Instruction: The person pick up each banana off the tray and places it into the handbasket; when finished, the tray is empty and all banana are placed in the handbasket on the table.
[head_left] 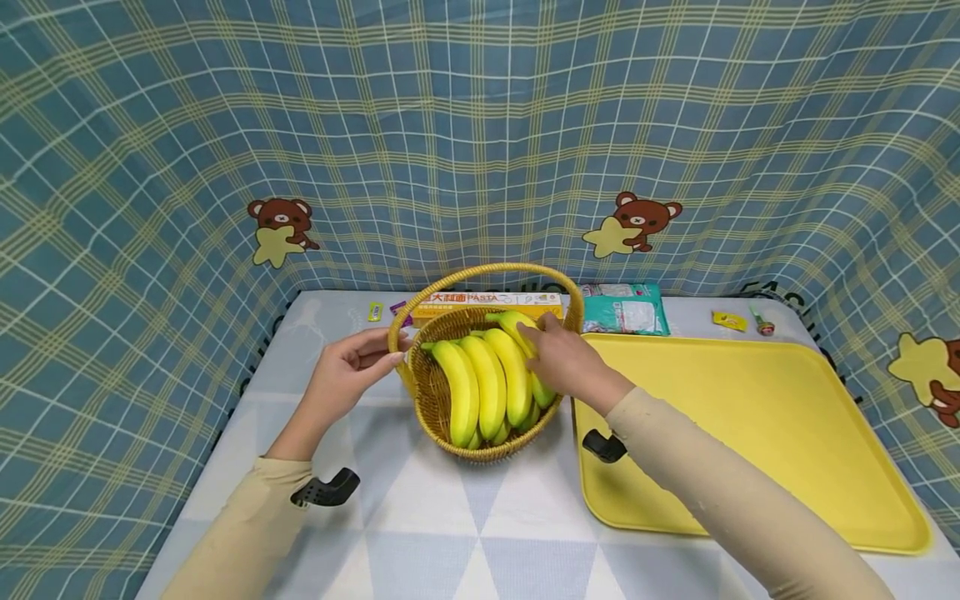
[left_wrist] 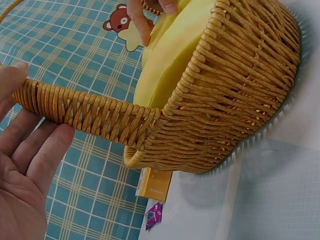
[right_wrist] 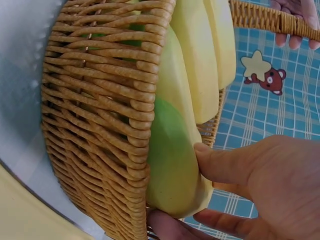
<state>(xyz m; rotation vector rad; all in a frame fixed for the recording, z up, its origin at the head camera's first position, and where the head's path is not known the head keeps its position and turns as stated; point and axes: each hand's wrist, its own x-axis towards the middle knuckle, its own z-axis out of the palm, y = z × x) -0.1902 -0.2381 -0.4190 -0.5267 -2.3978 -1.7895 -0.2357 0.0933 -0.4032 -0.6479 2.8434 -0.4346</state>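
A woven wicker basket [head_left: 480,454] with a tall arched handle [head_left: 487,268] stands on the table, filled with several yellow bananas [head_left: 491,392]. My left hand [head_left: 345,375] pinches the left side of the handle; the left wrist view shows the thumb on one face and the fingers [left_wrist: 47,155] against the other. At the basket's right side, my right hand [head_left: 566,358] holds the rightmost banana [right_wrist: 175,155], which has a greenish patch. Its thumb presses the banana's side and its fingers reach round the end, partly hidden. That banana still lies inside the basket rim.
A yellow tray [head_left: 750,433] lies right of the basket, under my right forearm. Behind the basket are a pasta box [head_left: 487,304] and a teal packet [head_left: 626,310]. Small wrapped sweets [head_left: 375,312] lie back left; a yellow packet [head_left: 729,320] and a lollipop-like item [head_left: 763,323] lie back right.
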